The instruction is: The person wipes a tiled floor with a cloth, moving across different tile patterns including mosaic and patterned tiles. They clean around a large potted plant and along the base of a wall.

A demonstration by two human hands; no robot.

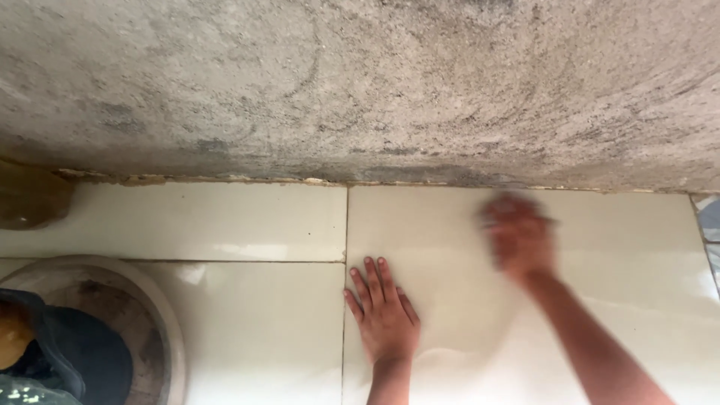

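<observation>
My left hand (384, 313) lies flat on a glossy white floor tile (600, 247), fingers spread, just right of the joint between two tiles. My right hand (517, 234) is farther out on the same tile, close to the wall; it is blurred by motion, so whether it holds anything cannot be made out. The tile (195, 221) to the left is bare.
A rough grey cement wall (360, 82) rises behind the tiles. At the lower left stands a round white basin (161, 315) with dark cloth and a yellowish lump inside. A brownish patch (30, 199) sits at the wall's foot on the left.
</observation>
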